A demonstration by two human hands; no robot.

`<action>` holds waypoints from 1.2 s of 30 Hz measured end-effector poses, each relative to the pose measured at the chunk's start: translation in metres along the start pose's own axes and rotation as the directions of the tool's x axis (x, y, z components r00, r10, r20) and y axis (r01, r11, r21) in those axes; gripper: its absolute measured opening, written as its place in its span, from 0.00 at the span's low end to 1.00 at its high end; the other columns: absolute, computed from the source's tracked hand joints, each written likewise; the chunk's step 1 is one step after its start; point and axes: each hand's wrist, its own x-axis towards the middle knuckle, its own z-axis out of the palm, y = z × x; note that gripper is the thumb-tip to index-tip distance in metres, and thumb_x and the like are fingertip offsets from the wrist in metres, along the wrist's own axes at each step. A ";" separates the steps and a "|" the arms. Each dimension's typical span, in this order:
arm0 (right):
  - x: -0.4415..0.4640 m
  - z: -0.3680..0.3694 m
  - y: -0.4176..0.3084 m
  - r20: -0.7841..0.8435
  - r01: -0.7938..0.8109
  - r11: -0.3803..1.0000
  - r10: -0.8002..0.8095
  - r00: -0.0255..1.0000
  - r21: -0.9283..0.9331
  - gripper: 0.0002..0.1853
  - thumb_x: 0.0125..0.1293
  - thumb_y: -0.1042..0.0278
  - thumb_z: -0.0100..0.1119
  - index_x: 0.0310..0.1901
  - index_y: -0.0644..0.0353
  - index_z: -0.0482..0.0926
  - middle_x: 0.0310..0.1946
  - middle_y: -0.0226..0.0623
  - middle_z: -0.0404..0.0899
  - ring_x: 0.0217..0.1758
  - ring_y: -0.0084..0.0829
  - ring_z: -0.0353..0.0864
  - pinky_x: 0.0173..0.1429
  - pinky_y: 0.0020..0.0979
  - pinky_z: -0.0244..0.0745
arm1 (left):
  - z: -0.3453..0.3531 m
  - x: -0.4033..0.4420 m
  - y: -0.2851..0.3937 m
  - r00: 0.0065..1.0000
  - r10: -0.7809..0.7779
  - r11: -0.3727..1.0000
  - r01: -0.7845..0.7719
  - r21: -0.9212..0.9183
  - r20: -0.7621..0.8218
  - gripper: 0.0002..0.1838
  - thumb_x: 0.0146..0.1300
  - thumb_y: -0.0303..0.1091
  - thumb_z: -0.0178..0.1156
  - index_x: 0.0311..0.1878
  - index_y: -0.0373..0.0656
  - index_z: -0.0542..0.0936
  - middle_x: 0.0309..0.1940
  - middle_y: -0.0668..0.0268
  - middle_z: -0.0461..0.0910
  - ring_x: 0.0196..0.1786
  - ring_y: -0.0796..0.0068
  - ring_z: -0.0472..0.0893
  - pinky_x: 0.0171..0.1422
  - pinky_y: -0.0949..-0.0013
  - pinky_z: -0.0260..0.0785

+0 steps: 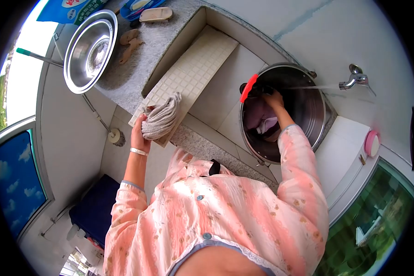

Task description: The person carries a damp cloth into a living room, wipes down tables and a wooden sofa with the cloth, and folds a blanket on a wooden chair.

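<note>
My left hand (140, 138) is closed on one end of a bundle of thick grey cord-like strands (163, 117), resembling a mop head. The bundle is over the end of a tiled washing slab (193, 69). On the right, my right hand (273, 99) reaches inside a large metal pot (310, 133), its fingers curled at something dark near the rim; their grip is partly hidden. Beside it, a red strip (249, 88) crosses the pot's left rim. Pinkish-purple cloth (260, 115) lies in the pot. Water runs from a wall tap (354, 82) toward it.
A stone counter (170, 34) holds a tilted metal basin (91, 51), a scrubbing brush (156, 14) and a blue container (140, 8). Below the counter's left side stands a long-handled brush (117, 137). A window (372, 225) is at the lower right.
</note>
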 end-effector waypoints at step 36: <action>0.018 0.014 0.062 0.359 0.406 0.866 -0.295 0.885 -0.291 0.33 0.64 0.45 0.50 0.65 0.57 0.64 0.65 0.51 0.60 0.69 0.46 0.59 0.70 0.46 0.54 | 0.001 0.000 0.001 1.000 -0.005 1.000 0.005 0.000 0.026 0.17 0.64 0.45 0.58 0.46 0.41 0.75 0.42 0.68 0.79 0.44 0.74 0.80 0.48 0.67 0.74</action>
